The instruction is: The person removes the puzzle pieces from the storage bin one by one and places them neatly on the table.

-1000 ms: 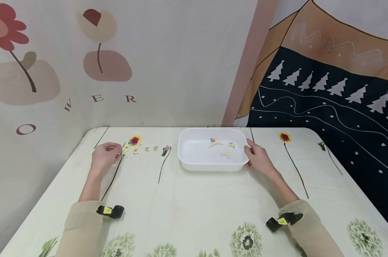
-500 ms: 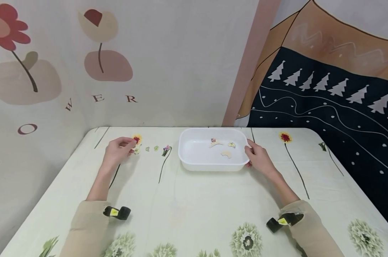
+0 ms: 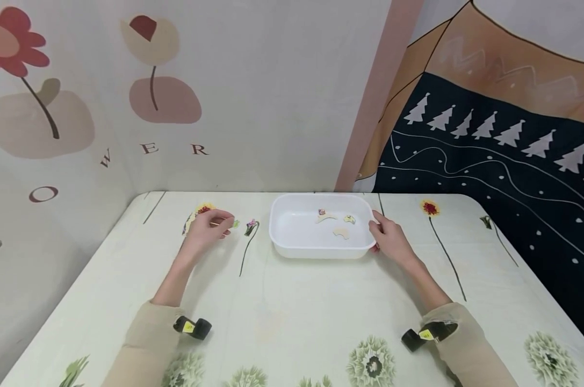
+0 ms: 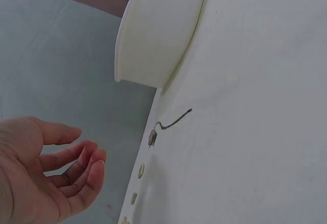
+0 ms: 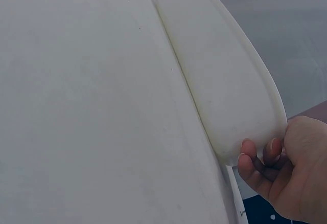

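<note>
My right hand [image 3: 392,237] grips the right end of a white plastic tray [image 3: 292,228], its fingers curled at the rim in the right wrist view. Several small flat cut-out pieces lie in the tray, among them a cream curved piece [image 3: 341,233] and a yellowish one [image 3: 349,219]. My left hand [image 3: 206,230] hovers over the table left of the tray. In the left wrist view its fingers are loosely bent with nothing between them. Close to its fingertips lies a small green piece [image 3: 236,223]; other small pieces are partly hidden behind the hand.
A pale tablecloth [image 3: 282,306] with printed flowers covers the table, including a red-and-yellow flower [image 3: 430,208] at the right and a drooping one [image 3: 250,227] left of the tray. A patterned curtain [image 3: 272,107] hangs behind the table's back edge.
My left hand has moved right, away from the pieces at the left and across the printed yellow flower toward the small green piece. My right hand and the tray have stayed put.
</note>
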Motion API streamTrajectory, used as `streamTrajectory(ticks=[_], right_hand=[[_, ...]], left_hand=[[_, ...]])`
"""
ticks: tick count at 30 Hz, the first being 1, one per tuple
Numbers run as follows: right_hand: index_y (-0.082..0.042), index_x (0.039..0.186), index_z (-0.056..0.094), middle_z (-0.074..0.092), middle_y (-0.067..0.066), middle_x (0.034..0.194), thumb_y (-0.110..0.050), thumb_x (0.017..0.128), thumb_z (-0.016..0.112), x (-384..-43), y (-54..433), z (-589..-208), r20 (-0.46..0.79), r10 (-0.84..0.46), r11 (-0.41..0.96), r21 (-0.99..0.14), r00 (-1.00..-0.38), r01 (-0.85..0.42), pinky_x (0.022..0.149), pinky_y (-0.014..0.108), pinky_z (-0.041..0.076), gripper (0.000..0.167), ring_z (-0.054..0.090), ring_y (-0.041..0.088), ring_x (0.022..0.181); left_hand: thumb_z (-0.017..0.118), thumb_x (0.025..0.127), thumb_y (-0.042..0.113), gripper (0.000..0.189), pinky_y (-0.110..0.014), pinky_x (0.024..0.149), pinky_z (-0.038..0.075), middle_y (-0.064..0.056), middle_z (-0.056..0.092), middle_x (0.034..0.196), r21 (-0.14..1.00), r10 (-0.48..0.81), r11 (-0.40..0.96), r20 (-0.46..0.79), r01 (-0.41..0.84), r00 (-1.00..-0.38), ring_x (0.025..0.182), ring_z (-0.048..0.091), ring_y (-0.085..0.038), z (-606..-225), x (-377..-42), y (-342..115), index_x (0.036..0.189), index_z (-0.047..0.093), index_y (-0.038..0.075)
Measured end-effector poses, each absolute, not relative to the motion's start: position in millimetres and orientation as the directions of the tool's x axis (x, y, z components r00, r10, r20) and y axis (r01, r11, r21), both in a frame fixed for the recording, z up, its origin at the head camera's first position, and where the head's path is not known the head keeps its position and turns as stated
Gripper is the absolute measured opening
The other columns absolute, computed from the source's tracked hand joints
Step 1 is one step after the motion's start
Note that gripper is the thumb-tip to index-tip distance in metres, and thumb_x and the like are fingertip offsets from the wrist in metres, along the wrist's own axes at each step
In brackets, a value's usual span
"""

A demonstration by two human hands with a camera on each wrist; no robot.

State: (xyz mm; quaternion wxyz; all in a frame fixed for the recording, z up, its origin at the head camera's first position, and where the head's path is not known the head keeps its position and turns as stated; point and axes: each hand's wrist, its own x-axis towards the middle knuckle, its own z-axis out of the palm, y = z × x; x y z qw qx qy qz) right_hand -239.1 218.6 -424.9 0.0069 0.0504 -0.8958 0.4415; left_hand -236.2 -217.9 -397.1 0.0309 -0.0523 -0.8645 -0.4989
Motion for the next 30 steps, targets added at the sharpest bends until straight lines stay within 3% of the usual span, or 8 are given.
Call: streamTrajectory(ticks=[5, 16, 23, 30], right_hand=[[0.008, 0.154, 0.029, 0.065, 0.016, 0.082, -0.019, 0.108, 0.041, -238.8, 217.8, -423.4, 0.054, -0.082, 0.608, -0.788, -0.995, -0.093, 0.053, 0.027, 0.050, 0.055, 0.059, 0.021, 0.058], [0.009, 0.153, 0.029, 0.065, 0.015, 0.081, -0.018, 0.108, 0.042, -237.9, 217.7, -424.6, 0.059, -0.088, 0.599, -0.795, -0.994, -0.100, 0.052, 0.028, 0.051, 0.054, 0.059, 0.021, 0.057], [0.009, 0.153, 0.030, 0.065, 0.016, 0.082, -0.018, 0.107, 0.042, -238.2, 217.3, -424.5, 0.066, -0.085, 0.596, -0.797, -0.994, -0.104, 0.052, 0.027, 0.051, 0.055, 0.059, 0.021, 0.057], [0.009, 0.153, 0.029, 0.066, 0.017, 0.085, -0.019, 0.108, 0.042, -238.1, 217.7, -424.5, 0.054, -0.085, 0.599, -0.795, -0.995, -0.095, 0.053, 0.027, 0.052, 0.055, 0.060, 0.021, 0.057]], left_hand=[[0.062, 0.102, 0.015, 0.029, -0.037, 0.080, 0.058, -0.022, 0.068, 0.106, 0.867, 0.072, 0.481, 0.109, 0.130, -0.991, 0.095, 0.067, -0.040, -391.8, -231.0, -205.2, 0.121, 0.065, -0.006], [0.062, 0.101, 0.017, 0.027, -0.041, 0.079, 0.056, -0.024, 0.068, 0.106, 0.876, 0.135, 0.451, 0.121, 0.170, -0.983, 0.094, 0.066, -0.039, -381.6, -224.7, -170.4, 0.120, 0.067, -0.002], [0.062, 0.101, 0.018, 0.025, -0.034, 0.078, 0.055, -0.014, 0.068, 0.104, 0.877, 0.161, 0.445, 0.121, 0.181, -0.980, 0.094, 0.067, -0.036, -376.5, -225.0, -148.5, 0.118, 0.067, 0.001], [0.064, 0.100, 0.016, 0.022, -0.030, 0.077, 0.053, -0.015, 0.069, 0.102, 0.888, 0.179, 0.410, 0.143, 0.206, -0.973, 0.089, 0.067, -0.028, -374.8, -228.8, -129.5, 0.114, 0.069, 0.000]])
